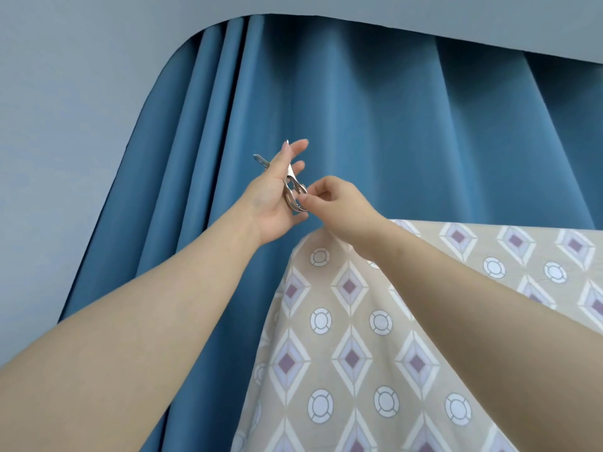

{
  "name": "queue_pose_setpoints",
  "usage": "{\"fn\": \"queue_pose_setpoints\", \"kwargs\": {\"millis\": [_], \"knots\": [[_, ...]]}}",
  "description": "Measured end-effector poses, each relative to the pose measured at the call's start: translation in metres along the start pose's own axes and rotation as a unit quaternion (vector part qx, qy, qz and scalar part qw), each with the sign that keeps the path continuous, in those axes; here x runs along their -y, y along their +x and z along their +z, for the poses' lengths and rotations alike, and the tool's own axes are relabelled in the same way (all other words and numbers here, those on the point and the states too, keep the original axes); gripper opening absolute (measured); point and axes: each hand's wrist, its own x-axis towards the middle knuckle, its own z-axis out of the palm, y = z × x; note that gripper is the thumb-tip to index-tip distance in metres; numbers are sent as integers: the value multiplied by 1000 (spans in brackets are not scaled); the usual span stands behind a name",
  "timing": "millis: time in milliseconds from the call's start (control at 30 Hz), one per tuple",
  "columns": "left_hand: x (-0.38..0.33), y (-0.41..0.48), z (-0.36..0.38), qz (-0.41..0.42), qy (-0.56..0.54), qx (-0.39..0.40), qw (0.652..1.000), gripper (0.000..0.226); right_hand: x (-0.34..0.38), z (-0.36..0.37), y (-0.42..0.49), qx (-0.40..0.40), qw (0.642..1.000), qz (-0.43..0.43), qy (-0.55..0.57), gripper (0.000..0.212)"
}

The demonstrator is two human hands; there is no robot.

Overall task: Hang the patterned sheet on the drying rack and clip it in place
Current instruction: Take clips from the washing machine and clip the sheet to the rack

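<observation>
The beige patterned sheet (352, 324), printed with diamonds and circles, hangs draped at lower right; its top fold runs level, and whatever bears it is hidden beneath. My left hand (270, 207) is raised just left of the sheet's top corner, palm turned right, holding a bunch of shiny metal clips (291, 187); one clip's end pokes out behind the hand. My right hand (341, 207) reaches across above the sheet's corner and pinches the lower end of a clip with thumb and fingertips.
A blue pleated curtain (375, 125) fills the background behind both hands. A grey wall (65, 141) lies to the left and above.
</observation>
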Motion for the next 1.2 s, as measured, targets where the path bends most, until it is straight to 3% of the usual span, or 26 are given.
{"fn": "queue_pose_setpoints", "kwargs": {"millis": [100, 167, 300, 367, 500, 633, 767, 900, 1200], "knots": [[-5, -4, -2, -6, 15, 11, 1000, 29, 4, -2, -5, 33, 997, 0, 69, 15], [-8, -4, -4, -15, 68, -26, 997, 31, 4, -5, -7, 27, 995, -6, 98, 18], [-13, -4, -10, -37, 131, -164, 977, 40, 2, -9, -4, -30, 999, -20, -36, 16], [-16, -5, -15, -36, 140, -192, 971, 46, 1, -10, -3, -40, 994, -34, -94, 19], [-23, -11, -23, -58, 136, -178, 973, 55, -1, -7, -3, -50, 985, -69, -149, 21], [-24, -18, -33, -60, 119, -179, 975, 36, -2, -2, -1, -30, 978, -57, -200, 24], [-20, -25, -43, -39, 151, -177, 972, 16, -11, -3, 5, -50, 940, -8, -337, 36], [-19, -31, -46, -26, 173, -168, 970, 12, -22, -5, 4, -2, 901, 55, -430, 37], [-2, -41, -51, -21, 219, -193, 956, 15, -24, -3, 0, -11, 895, 52, -443, 31]]}}
